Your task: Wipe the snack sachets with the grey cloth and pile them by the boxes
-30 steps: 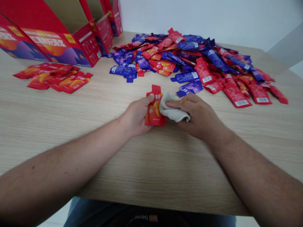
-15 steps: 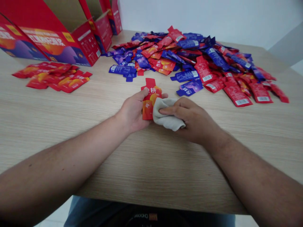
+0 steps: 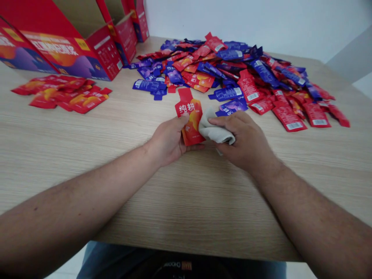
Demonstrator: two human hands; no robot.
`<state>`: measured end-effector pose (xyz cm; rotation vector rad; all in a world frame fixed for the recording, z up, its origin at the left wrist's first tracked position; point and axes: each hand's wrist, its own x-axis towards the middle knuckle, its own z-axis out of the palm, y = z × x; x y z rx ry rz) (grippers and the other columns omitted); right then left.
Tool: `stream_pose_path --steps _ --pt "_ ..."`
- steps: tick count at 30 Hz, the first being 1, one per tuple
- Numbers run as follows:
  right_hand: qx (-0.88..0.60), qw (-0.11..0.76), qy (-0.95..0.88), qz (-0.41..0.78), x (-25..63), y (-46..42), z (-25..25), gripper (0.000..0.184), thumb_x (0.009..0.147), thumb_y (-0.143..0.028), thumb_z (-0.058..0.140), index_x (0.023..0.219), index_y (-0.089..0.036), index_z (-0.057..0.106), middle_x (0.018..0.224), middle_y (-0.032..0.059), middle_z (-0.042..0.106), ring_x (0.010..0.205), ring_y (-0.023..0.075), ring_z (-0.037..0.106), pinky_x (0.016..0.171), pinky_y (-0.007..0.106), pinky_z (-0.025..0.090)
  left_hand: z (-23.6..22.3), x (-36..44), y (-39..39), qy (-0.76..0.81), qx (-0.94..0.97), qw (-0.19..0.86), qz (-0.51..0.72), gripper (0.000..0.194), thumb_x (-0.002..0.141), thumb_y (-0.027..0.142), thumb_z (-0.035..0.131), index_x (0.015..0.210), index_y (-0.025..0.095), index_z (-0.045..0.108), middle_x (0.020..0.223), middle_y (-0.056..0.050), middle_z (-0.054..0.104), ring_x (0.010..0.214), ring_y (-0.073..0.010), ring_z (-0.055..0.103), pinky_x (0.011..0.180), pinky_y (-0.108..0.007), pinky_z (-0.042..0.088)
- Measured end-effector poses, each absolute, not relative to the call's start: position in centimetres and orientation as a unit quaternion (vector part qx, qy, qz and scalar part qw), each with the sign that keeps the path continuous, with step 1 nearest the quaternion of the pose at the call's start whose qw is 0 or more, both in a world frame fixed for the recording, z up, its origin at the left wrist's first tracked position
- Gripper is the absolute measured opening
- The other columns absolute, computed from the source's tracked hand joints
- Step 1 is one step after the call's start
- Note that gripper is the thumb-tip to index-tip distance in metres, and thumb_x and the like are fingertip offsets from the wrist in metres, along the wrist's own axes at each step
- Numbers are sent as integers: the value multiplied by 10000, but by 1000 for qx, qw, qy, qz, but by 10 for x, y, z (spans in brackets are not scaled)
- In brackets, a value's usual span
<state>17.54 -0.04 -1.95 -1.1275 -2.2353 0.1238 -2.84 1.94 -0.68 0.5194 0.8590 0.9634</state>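
Observation:
A red sachet with an orange fruit print (image 3: 190,110) is held in my left hand (image 3: 170,141), thumb on its front and fingers behind it. Its front faces me, and the narrow neck points away. My right hand (image 3: 247,141) grips a crumpled pale grey cloth (image 3: 215,130), bunched between thumb and fingers. The cloth is close against the sachet's right edge; whether they touch I cannot tell. Just beyond the cloth lies a purple sachet (image 3: 234,105) on the table.
A large heap of red and purple sachets (image 3: 221,66) spreads over the back of the wooden table (image 3: 186,201). Several red sachets (image 3: 66,93) form a small pile at the left. Behind them stand open red printed cardboard boxes (image 3: 72,54). A white wall (image 3: 261,23) rises behind.
The cloth in my right hand has moved right, off the sachet's front, uncovering more of it. My left thumb now sits lower on the sachet.

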Motion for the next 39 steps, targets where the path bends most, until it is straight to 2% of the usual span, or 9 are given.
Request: stream_pose_path --steps 4,6,11,17,21,26,29,35,39 --pt "-369 229 -892 126 168 -8 -22 488 844 -218 779 1330 -257 774 1102 93 716 954 257 681 816 385 578 -12 -26 19 415 240 749 457 316 1082 237 479 1096 94 760 908 -122 819 829 -234 789 766 -327 645" --pt "-380 246 -885 108 170 -6 -22 484 854 -215 765 1336 -252 773 1093 93 727 956 261 683 829 395 580 -14 -26 19 411 253 743 464 269 1070 215 497 1053 111 745 906 -111 819 785 -221 777 712 -310 630" --pt "-430 345 -834 17 180 5 -18 418 883 -206 721 1296 -239 779 1074 98 781 1004 309 697 890 471 584 -14 -28 17 399 280 754 440 254 1074 213 493 1152 135 721 959 -104 826 742 -238 778 676 -358 634" --pt "-364 261 -887 114 172 -2 -24 485 860 -233 783 1345 -241 768 1103 103 734 947 268 677 800 390 561 -16 -23 19 415 240 750 456 290 1087 213 482 943 120 716 871 -123 798 832 -224 774 757 -321 636" --pt "-428 290 -853 71 176 4 -26 458 877 -225 753 1335 -246 769 1075 109 751 1005 310 677 876 444 558 -14 -26 22 413 234 765 435 303 1109 256 459 1037 122 721 903 -118 802 749 -218 756 758 -380 663" --pt "-370 259 -886 102 179 6 -26 455 873 -254 771 1327 -232 778 1088 112 726 932 273 660 796 397 550 -9 -27 23 407 217 773 436 425 1149 349 397 1171 94 736 960 -141 816 819 -229 787 733 -334 657" --pt "-412 270 -867 74 180 7 -25 449 875 -230 753 1322 -206 780 1067 122 729 963 291 666 825 415 553 -9 -28 22 417 236 770 421 450 1155 410 395 1247 114 721 967 -133 820 777 -235 780 693 -362 663" --pt "-370 249 -890 92 177 3 -23 435 866 -250 780 1300 -244 796 1077 104 713 906 252 649 778 372 536 -10 -27 22 414 245 765 428 516 1163 433 357 1215 98 746 958 -140 823 825 -232 793 750 -345 670" --pt "-425 268 -863 55 180 5 -22 457 869 -233 759 1324 -209 795 1041 118 711 953 283 663 819 405 544 -9 -29 22 432 263 763 401 526 1154 475 368 1297 119 729 986 -142 830 795 -258 792 654 -372 661"
